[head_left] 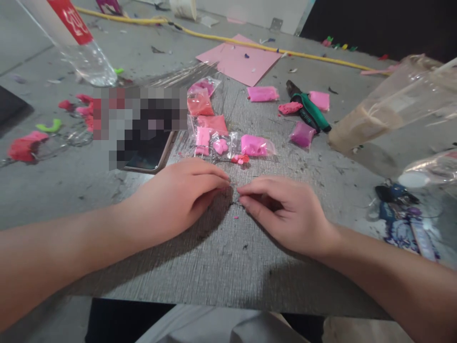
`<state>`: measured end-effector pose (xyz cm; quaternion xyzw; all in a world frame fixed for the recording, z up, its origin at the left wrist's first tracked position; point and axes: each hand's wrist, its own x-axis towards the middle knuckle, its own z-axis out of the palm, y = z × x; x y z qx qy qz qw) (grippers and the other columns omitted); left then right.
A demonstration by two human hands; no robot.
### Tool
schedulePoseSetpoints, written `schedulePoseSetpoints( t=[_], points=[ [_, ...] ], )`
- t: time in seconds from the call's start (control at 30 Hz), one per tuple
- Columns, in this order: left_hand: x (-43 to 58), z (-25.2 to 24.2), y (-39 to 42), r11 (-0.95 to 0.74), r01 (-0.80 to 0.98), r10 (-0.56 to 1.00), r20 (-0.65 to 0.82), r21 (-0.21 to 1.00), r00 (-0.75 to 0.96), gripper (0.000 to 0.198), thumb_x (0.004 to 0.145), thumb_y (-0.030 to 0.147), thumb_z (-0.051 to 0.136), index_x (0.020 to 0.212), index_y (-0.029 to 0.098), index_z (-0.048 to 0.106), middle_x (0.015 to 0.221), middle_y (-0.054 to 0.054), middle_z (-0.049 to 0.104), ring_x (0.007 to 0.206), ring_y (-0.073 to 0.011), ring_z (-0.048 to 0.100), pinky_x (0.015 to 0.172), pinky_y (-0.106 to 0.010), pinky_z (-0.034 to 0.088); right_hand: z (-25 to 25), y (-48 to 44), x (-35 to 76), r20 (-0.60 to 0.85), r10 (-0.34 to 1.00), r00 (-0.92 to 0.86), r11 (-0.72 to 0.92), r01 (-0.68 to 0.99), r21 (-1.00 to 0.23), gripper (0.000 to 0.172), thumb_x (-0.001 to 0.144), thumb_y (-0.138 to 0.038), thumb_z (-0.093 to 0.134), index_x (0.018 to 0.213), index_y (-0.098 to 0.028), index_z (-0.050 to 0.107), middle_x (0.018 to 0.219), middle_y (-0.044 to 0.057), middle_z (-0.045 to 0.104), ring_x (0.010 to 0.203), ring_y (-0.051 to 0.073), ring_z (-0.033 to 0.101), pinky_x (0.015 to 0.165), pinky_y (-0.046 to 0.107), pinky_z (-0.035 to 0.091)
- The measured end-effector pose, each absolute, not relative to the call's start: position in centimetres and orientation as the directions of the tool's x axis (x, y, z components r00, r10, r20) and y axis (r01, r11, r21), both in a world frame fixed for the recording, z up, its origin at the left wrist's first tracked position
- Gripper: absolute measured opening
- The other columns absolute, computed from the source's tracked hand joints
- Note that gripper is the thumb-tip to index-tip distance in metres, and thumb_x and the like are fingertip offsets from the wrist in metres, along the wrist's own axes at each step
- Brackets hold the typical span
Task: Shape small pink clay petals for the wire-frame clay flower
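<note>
My left hand (182, 195) rests low over the grey wood-grained board (214, 271), thumb and fingers pinched together. Facing it across a narrow gap, my right hand (293, 212) is also closed in a pinch. Whatever lies between the fingertips is too small to make out. Below the gap sits a tiny pink bit (236, 217). Just beyond my fingers is a small red and pink clump (240, 159). Behind it lie clear bags of soft pink clay (254, 145), with a coral clay bag (211, 125) further back.
A phone (143, 159), partly pixelated, lies left, near a tilted water bottle (89, 59). Green-handled pliers (309, 110) and a plastic cup (371, 114) of brown drink stand right. Pink paper (246, 57), a yellow cable (228, 40) and thin wires (178, 74) are at the back.
</note>
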<state>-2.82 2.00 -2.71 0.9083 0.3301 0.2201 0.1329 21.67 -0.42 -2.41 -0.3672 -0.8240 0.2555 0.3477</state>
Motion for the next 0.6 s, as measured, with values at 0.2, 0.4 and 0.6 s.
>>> schedulePoseSetpoints(
  t=[0.2, 0.4, 0.6],
  points=[
    [-2.9, -2.5, 1.9, -0.743, 0.575, 0.669, 0.339, 0.343, 0.662, 0.025, 0.098, 0.014, 0.057, 0.115, 0.018, 0.075, 0.124, -0.010, 0.072, 0.112, -0.0245, 0.070, 0.101, -0.040, 0.055, -2.1, -0.5, 21.7, 0.297, 0.831, -0.471, 0.527, 0.493, -0.692, 0.020, 0.096, -0.029, 0.075, 0.080, -0.017, 0.070, 0.066, -0.004, 0.068, 0.059, 0.008, 0.059, 0.060, 0.021, 0.045],
    [-3.0, -1.9, 2.3, -0.712, 0.617, 0.700, 0.402, 0.335, 0.590, 0.021, 0.097, 0.018, 0.059, 0.111, 0.016, 0.074, 0.124, -0.014, 0.066, 0.112, -0.0248, 0.067, 0.101, -0.038, 0.055, -2.0, -0.5, 21.9, 0.331, 0.817, -0.473, 0.549, 0.459, -0.699, 0.004, 0.101, -0.019, 0.066, 0.100, -0.018, 0.070, 0.082, -0.001, 0.074, 0.067, 0.009, 0.065, 0.063, 0.021, 0.048],
    [-2.2, -0.5, 1.1, -0.546, 0.527, 0.820, 0.288, 0.651, 0.494, 0.013, 0.095, 0.029, 0.066, 0.100, 0.021, 0.076, 0.096, -0.005, 0.073, 0.078, -0.0154, 0.067, 0.071, -0.028, 0.056, -1.9, -0.8, 21.7, 0.353, 0.789, -0.503, 0.584, 0.437, -0.684, 0.016, 0.098, -0.027, 0.072, 0.085, -0.018, 0.067, 0.068, -0.003, 0.065, 0.058, 0.008, 0.057, 0.056, 0.021, 0.045]
  ],
)
